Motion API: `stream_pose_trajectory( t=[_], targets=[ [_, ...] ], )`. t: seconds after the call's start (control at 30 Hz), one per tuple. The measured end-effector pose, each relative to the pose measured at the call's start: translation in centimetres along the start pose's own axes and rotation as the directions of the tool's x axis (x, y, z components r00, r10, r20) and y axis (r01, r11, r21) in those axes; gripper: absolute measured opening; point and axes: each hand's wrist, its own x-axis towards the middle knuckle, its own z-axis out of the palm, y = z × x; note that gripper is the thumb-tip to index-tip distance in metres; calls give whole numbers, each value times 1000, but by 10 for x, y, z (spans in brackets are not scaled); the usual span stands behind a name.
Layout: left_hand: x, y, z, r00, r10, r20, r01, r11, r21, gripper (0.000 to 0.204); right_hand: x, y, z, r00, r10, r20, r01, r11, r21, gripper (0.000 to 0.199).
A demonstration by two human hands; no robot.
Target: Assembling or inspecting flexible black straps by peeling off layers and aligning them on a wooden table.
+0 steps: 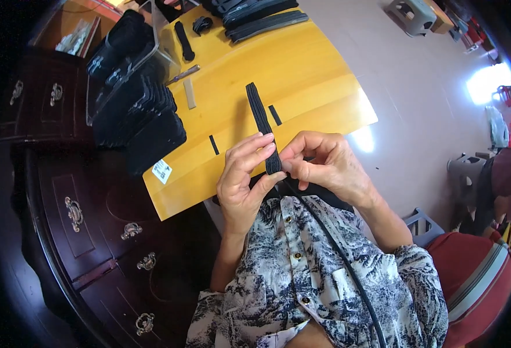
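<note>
Hands (239,177) pinch 1 layered black bundle (259,113).

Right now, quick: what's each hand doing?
Left hand: closed, holding the black ribbed bundle.
Right hand: curled at the bundle's near end; whether it grips anything cannot be told.

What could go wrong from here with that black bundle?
1. The bundle is held toward its near end by the left hand, with the far end sticking out past the fingers; its layers might fan or slip.
2. A black cable runs down over the shirt from close to the right hand; it could snag that hand.
</note>
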Motion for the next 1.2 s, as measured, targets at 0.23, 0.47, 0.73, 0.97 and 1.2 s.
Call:
stream_pose_trajectory(
  t=[0.23, 0.47, 0.73, 0.97, 1.2],
  targets=[
    [1, -6, -10, 1000, 24, -19, -23, 999, 41, 42, 8, -5, 8, 998, 52, -29, -54, 995, -85, 16],
    [5, -16, -13, 997, 77, 23, -80, 986, 147, 41, 12, 2, 6, 994, 79, -71, -84, 994, -67, 16],
    [8, -17, -14, 998, 16, 53, -25, 982, 186, 41, 16, 1, 2, 994, 93, -53, -98, 990, -99, 14],
    [9, -19, -14, 999, 4, 38, -7, 996, 84, 40, 17, -2, 0, 990, 126, -59, -128, 991, -34, 15],
    [12, -18, -13, 1000, -6, 27, 5, 999, 37, 40, 18, -7, 2, 990, 135, -30, -136, 990, -37, 19]
  ],
)
